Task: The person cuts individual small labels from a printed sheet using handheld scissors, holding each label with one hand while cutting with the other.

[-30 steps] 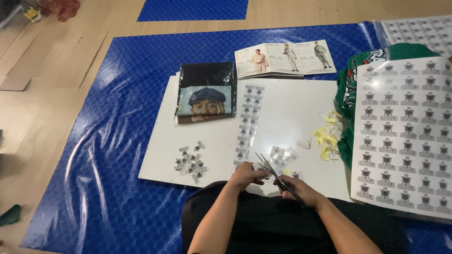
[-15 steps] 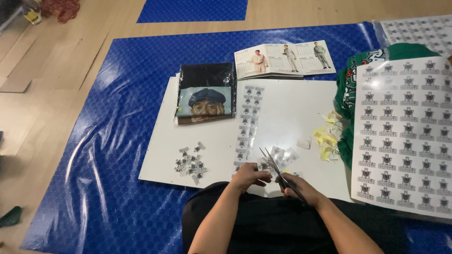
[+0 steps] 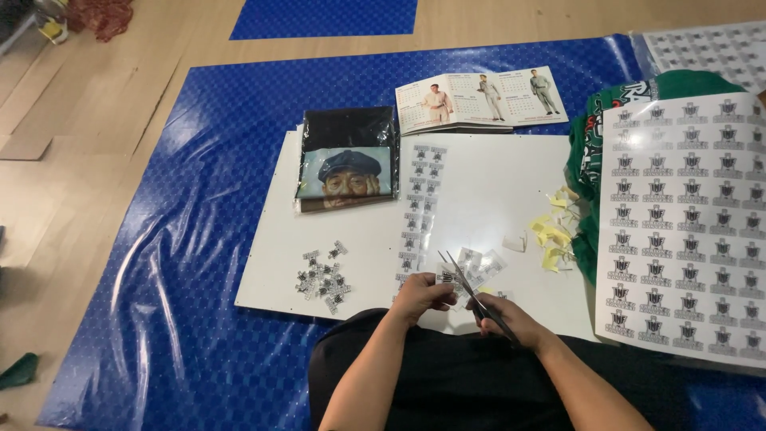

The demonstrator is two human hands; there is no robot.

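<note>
Over the near edge of a white board (image 3: pixel 495 191) on a blue mat (image 3: pixel 199 239), the left hand (image 3: pixel 421 295) pinches a small printed sticker strip (image 3: pixel 445 277) between thumb and fingers. The right hand (image 3: pixel 511 318) is closed through the handles of scissors (image 3: pixel 471 289), whose blades are parted at the strip. A pile of cut stickers (image 3: pixel 322 276) lies to the left, yellow backing scraps (image 3: pixel 554 231) to the right.
</note>
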